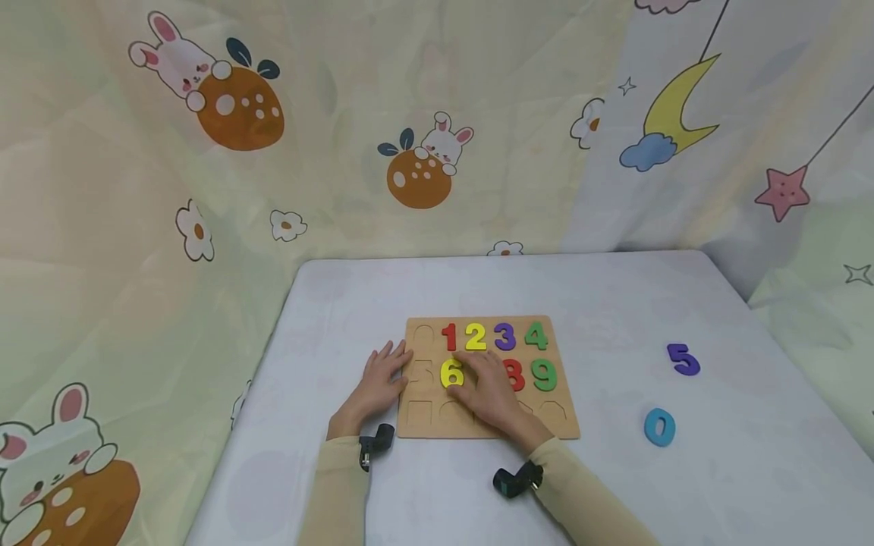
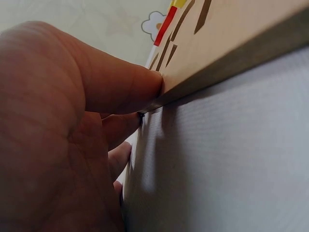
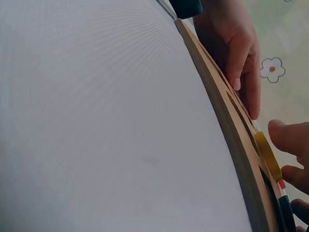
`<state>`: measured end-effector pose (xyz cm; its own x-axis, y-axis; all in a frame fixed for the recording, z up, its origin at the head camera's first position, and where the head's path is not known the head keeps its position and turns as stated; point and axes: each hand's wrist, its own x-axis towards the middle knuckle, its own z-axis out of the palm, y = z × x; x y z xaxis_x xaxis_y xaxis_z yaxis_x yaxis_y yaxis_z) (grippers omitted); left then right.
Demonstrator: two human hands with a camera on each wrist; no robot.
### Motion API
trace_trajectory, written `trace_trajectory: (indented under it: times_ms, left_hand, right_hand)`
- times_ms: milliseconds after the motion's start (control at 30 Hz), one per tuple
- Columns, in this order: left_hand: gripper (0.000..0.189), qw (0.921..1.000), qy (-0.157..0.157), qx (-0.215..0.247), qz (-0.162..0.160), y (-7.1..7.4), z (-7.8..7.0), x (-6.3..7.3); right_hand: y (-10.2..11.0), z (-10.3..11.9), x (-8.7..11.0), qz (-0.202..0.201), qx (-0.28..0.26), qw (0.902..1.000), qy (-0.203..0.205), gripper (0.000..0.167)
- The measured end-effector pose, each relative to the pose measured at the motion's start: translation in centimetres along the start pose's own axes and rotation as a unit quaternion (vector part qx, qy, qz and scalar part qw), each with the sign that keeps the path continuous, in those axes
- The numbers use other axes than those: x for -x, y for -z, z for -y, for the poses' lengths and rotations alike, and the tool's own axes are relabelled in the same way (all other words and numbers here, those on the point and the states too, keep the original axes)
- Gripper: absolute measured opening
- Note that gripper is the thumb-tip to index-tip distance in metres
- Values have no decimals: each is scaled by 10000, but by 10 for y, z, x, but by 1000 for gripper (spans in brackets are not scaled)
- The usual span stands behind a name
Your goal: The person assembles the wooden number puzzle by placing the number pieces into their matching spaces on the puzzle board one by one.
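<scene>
A wooden number board point(image 1: 567, 425) lies on the table, its left edge touched by my left hand point(image 1: 378, 383). That hand's fingers extend along the edge, and in the left wrist view the thumb point(image 2: 125, 84) rests against the wood. My right hand point(image 1: 493, 390) is over the middle row, thumb and index finger beside the yellow 6 point(image 1: 444, 373). In the right wrist view a small gap shows between the thumb point(image 3: 287, 137) and the yellow 6 point(image 3: 266, 153). The right hand hides the spot between the 6 and the red 8 point(image 1: 515, 374); a dark green piece point(image 3: 287, 212) shows there from the side.
Numbers 1 point(image 1: 449, 337), 2, 3 and 4 sit in the top row, and a green 9 point(image 1: 553, 374) right of the 8. A purple 5 point(image 1: 678, 350) and a blue 0 point(image 1: 650, 427) lie on the table point(image 1: 737, 493) to the right. Patterned cloth hangs behind.
</scene>
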<state>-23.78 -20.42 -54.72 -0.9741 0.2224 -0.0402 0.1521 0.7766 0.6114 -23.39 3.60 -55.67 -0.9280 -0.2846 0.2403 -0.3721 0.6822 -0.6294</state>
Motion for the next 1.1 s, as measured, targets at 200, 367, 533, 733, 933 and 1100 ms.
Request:
trace_trajectory:
  times_ms: [200, 367, 533, 733, 933, 1100]
  left_hand:
    - [54, 10000, 69, -31, -11, -1, 1, -2]
    - [54, 10000, 68, -40, 30, 0, 1, -2]
    - [54, 10000, 53, -14, 35, 0, 1, -2]
    - [54, 10000, 65, -16, 19, -2, 2, -2]
    - [54, 10000, 13, -13, -40, -2, 2, -2]
    - [53, 10000, 21, -37, -1, -1, 2, -2]
  right_hand:
    - [2, 0, 0, -37, -122, 9999, 87, 59]
    - [3, 1, -1, 5, -64, 10000, 7, 60]
    - [2, 1, -1, -5, -55, 10000, -56, 59]
    - [2, 2, -1, 72, -25, 9999, -136, 59]
    - [5, 0, 0, 108, -272, 9995, -89, 58]
    - [15, -9, 3, -140, -762, 9970, -23, 50]
